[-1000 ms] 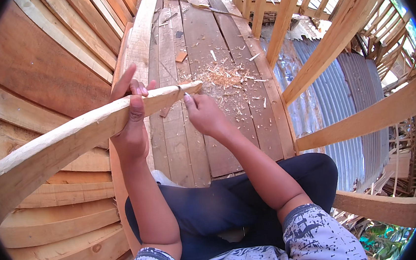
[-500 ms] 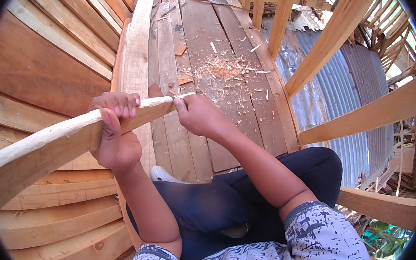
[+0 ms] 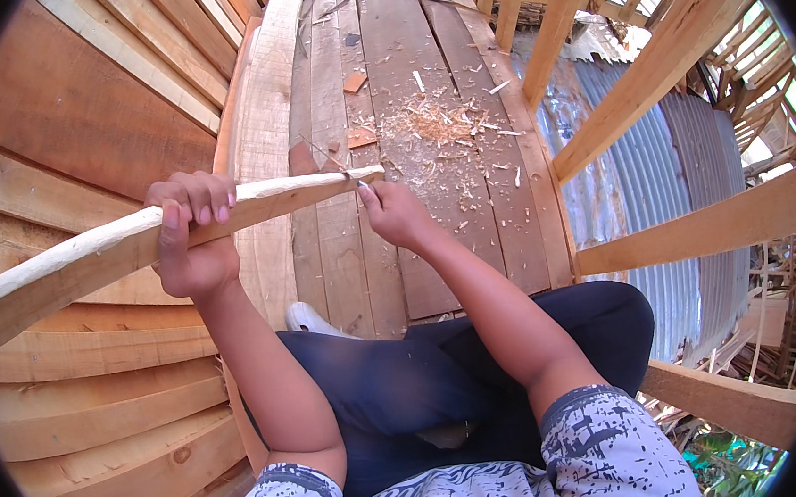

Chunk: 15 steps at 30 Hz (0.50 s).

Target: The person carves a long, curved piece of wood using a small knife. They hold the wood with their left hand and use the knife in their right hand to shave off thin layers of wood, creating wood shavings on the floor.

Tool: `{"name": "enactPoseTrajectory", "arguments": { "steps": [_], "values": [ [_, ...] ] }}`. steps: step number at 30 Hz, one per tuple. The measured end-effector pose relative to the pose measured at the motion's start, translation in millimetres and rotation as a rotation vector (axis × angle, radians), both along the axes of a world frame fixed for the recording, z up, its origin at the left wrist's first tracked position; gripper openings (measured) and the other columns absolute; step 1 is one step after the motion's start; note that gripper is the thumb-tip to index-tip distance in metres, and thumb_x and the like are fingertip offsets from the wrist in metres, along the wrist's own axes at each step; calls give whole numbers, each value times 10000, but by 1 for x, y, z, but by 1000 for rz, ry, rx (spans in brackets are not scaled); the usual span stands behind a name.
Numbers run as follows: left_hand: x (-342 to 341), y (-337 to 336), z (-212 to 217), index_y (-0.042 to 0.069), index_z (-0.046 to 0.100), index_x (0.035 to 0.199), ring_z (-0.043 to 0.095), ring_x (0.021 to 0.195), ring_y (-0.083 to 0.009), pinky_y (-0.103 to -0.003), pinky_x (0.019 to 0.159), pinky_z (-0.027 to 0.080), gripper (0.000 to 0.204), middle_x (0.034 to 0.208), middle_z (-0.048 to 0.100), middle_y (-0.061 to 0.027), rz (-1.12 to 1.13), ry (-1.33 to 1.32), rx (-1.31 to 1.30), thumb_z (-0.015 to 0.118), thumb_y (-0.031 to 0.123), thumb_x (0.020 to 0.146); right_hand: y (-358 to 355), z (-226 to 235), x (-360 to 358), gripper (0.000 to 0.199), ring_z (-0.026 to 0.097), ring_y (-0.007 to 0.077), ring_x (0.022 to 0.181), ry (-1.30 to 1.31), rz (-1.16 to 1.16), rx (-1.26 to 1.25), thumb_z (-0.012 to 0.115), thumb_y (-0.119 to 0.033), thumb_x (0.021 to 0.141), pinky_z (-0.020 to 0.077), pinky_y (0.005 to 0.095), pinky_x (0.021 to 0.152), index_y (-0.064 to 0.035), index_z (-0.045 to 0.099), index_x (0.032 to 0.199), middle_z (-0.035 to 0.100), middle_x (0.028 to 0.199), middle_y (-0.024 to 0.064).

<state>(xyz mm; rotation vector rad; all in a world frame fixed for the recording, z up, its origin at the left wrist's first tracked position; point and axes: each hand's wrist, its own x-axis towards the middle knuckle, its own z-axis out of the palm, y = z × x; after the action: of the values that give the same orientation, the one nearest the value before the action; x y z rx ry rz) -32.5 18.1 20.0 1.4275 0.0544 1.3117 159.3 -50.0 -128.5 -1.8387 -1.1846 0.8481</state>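
A long curved wooden plank (image 3: 271,201) reaches in from the left, its upper edge pale and freshly shaved. My left hand (image 3: 193,230) is closed around it, thumb toward me and fingers over the top edge. Near the plank's far right end, my right hand (image 3: 395,214) is closed on a thin blade-like tool (image 3: 347,172), which lies across the top edge; its handle is hidden in the fist and its exact kind is hard to make out.
Wood shavings (image 3: 439,126) and small wooden offcuts (image 3: 362,135) litter the plank floor (image 3: 342,263) ahead. A slatted board wall (image 3: 96,370) rises at left. A wooden railing (image 3: 689,223) stands at right, with corrugated metal sheets (image 3: 636,152) beyond. My legs (image 3: 464,356) are folded below.
The right hand and tool have shifted right, closer to the plank's tip. My left hand appears slightly farther left, its grip kept. The whole view has moved a little.
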Motion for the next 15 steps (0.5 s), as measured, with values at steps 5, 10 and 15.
{"name": "enactPoseTrajectory", "arguments": {
  "steps": [5, 10, 15],
  "values": [
    [-15, 0, -1, 140, 396, 778, 369, 649, -136, -341, 691, 335, 236, 704, 366, 4, 32, -22, -7, 514, 254, 948, -10, 57, -30, 425, 636, 469, 787, -96, 140, 59, 455, -293, 1003, 490, 546, 753, 63, 662, 899, 647, 817, 313],
    [-11, -1, -2, 139, 391, 767, 362, 631, -135, -345, 679, 340, 249, 689, 357, 9, 8, 3, 28, 522, 254, 945, -9, 37, -31, 429, 637, 475, 779, -74, 72, 22, 440, -287, 1004, 498, 557, 742, 63, 660, 891, 648, 823, 319],
    [-4, -2, 0, 127, 400, 769, 374, 625, -139, -344, 662, 355, 236, 681, 366, 1, 0, 0, 56, 515, 235, 945, -2, -24, 10, 443, 648, 468, 792, -180, 16, -189, 422, -278, 1011, 511, 549, 753, 80, 638, 867, 652, 833, 316]
  ]
}}
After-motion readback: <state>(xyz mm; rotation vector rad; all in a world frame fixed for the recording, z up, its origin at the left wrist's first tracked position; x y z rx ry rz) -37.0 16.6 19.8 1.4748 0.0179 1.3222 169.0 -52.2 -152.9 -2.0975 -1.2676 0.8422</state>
